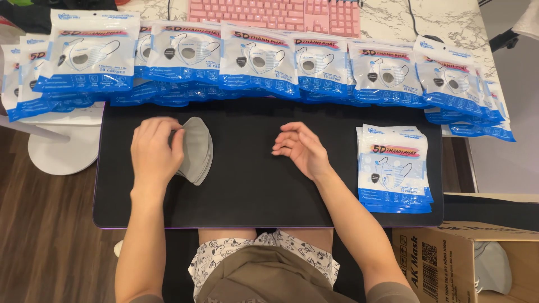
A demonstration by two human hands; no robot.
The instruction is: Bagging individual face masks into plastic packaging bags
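Nearest the camera, patterned shorts (pixel 224 255) and an olive shirt hem are seen below the near edge of a black mat (pixel 252 191), which is taken here as the landmark. To the right of the mat's near right corner, an open cardboard box (pixel 443 264) is seen, with grey masks partly visible inside it.

On the mat's left half, a stack of grey face masks (pixel 197 148) is laid flat. The left hand (pixel 154 154) is rested on the left part of this stack, with the fingers curled down over the top mask; the stack is covered and lightly gripped rather than lifted, as far as can be told. Near the middle of the mat, the right hand (pixel 300 147) is held open and empty, palm turned leftward, fingers loosely bent, apart from the masks.

On the mat's right end, a neat pile of sealed mask packets (pixel 396 171) in white and blue is stacked, well apart from both hands.

Along the far edge of the mat, a long row of overlapping mask packets (pixel 258 62) is spread across the bench (pixel 438 19), extending past both the left and right ends of the mat. Beyond that row, a pink keyboard (pixel 275 14) is placed on the marbled bench top. To the left of the mat, a white round stand base (pixel 64 148) is seen over a wooden floor (pixel 45 241).
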